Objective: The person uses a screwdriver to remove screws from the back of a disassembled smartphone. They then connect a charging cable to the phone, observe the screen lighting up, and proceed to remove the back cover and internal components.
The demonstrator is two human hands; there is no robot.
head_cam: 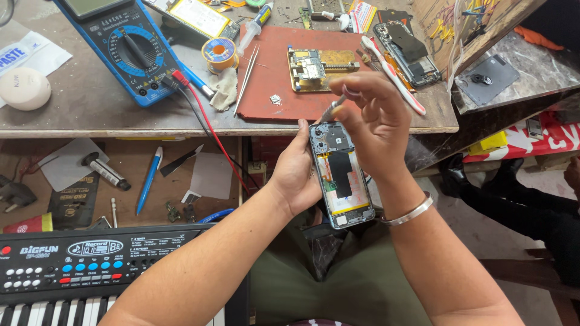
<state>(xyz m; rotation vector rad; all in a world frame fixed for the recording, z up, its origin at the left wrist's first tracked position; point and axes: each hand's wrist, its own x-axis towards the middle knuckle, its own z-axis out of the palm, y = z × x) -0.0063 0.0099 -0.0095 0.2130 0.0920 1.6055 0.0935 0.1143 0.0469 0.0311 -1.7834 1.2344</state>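
My left hand (296,175) cradles an opened smartphone (341,175) with its back cover off, showing a black and yellow battery area and metal shields. My right hand (374,118) pinches a thin screwdriver (331,111) whose tip touches the top of the phone. A silver bracelet (411,212) sits on my right wrist. Both hands hover just in front of the workbench edge, above my lap.
On the bench lie a red mat (284,90) with a circuit board (317,67) in a holder, tweezers (246,75), a blue multimeter (124,48), a solder spool (219,53), a toothbrush (393,72) and another opened phone (408,51). A black keyboard (78,265) sits lower left.
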